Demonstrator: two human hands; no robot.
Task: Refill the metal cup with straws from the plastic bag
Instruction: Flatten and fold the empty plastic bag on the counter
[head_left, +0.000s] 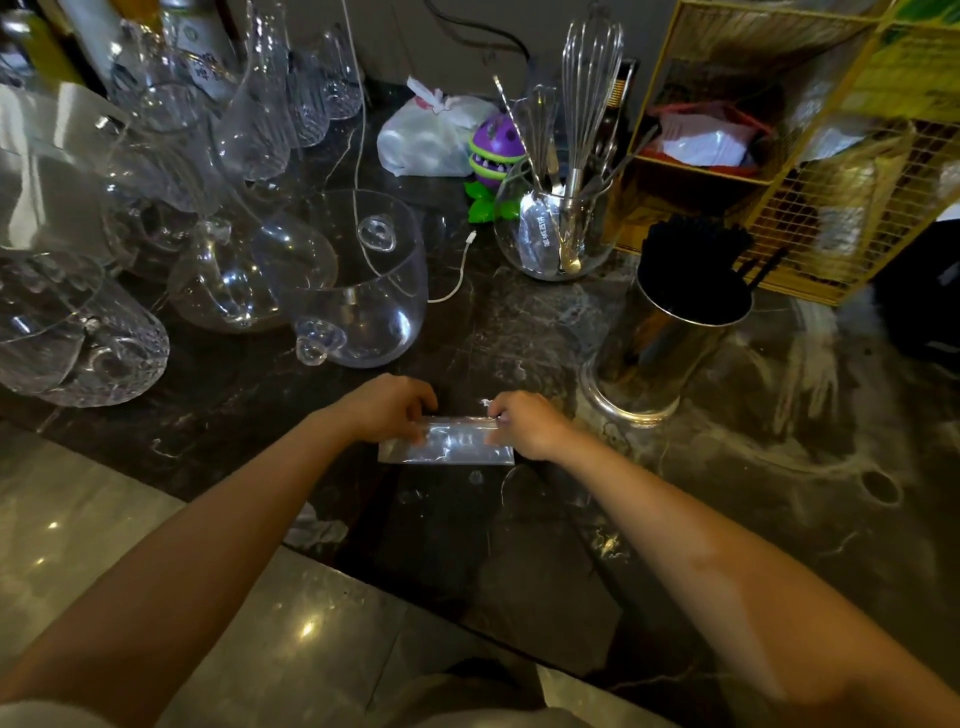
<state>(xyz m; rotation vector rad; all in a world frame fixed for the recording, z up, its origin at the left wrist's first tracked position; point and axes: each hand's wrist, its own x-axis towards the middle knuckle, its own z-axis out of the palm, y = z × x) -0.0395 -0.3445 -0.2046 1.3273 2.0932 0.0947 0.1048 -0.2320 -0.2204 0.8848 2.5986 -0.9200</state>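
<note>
A clear plastic bag (449, 446) lies flat on the dark marble counter (519, 322), looking folded into a small strip. My left hand (387, 408) pinches its left end and my right hand (524, 423) pinches its right end. To the right stands the metal cup (657, 353), packed with black straws (693, 265) that stick up above its rim.
Many clear glasses and a large glass bowl (358, 280) crowd the left side. A glass jar with whisks (558, 228), a purple toy (496, 150), a white bag (431, 137) and a white cable (457, 275) sit behind. A yellow wire rack (810, 156) stands at right.
</note>
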